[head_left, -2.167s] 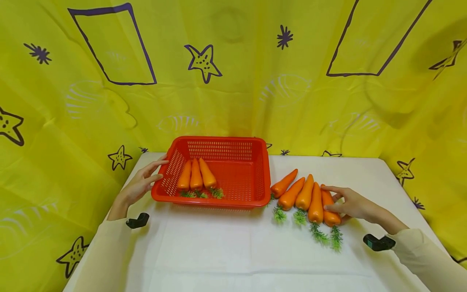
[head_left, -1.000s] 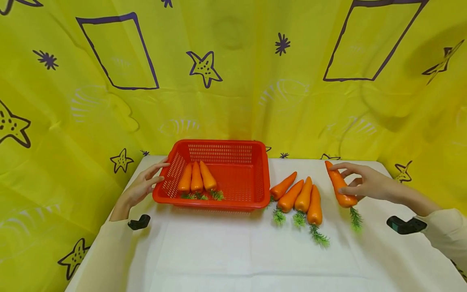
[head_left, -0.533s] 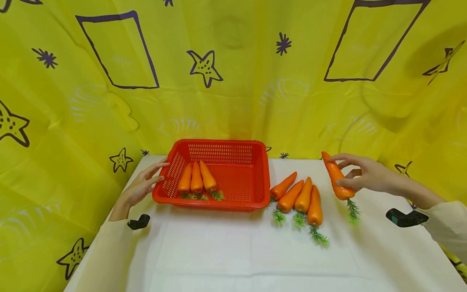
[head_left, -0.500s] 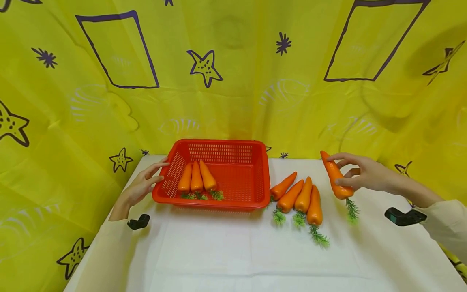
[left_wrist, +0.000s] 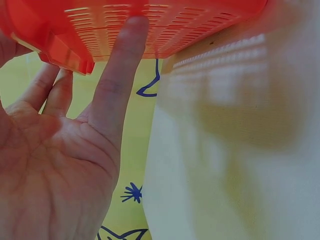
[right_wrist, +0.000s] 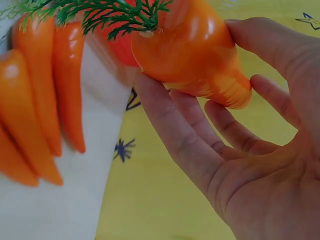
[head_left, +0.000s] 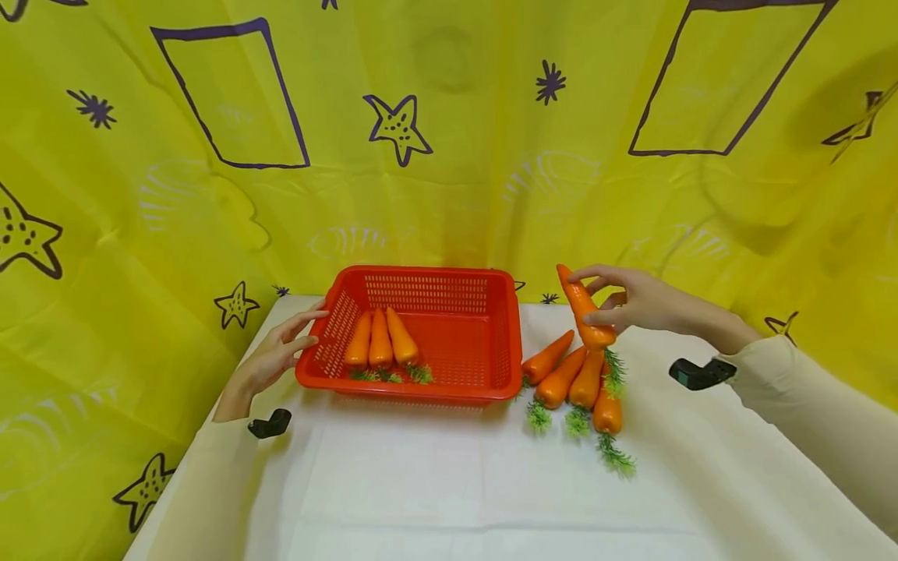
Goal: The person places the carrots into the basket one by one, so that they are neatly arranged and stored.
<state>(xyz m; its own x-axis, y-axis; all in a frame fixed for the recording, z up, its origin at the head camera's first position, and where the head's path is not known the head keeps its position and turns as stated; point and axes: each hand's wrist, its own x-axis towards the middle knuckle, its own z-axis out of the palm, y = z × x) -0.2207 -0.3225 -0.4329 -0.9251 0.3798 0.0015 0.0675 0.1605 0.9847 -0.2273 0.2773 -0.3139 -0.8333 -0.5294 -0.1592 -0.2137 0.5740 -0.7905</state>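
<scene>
My right hand [head_left: 631, 300] pinches an orange carrot [head_left: 581, 300] by its sides, thumb against fingers. Its tip points up and away, and its green top [right_wrist: 120, 15] hangs below. It is held over a row of several carrots [head_left: 561, 382] on the table, partly covering the rightmost two. On the left, my left hand [head_left: 277, 354] rests with extended fingers against the left side of a red plastic basket [head_left: 414, 393]. One straight finger [left_wrist: 117, 75] touches its slotted outer wall in the left wrist view. Three carrots [head_left: 381, 343] lie side by side inside the basket's left half.
A white-covered table [head_left: 421, 483] carries everything. Yellow cloth [head_left: 456, 195] with drawn starfish and fish hangs behind the table and along its sides. The basket stands near the back edge, close to the leftmost loose carrot.
My right hand took the rightmost carrot from the row, moved it right and lifted it, then brought it back left over the row. The left hand stayed at the basket.
</scene>
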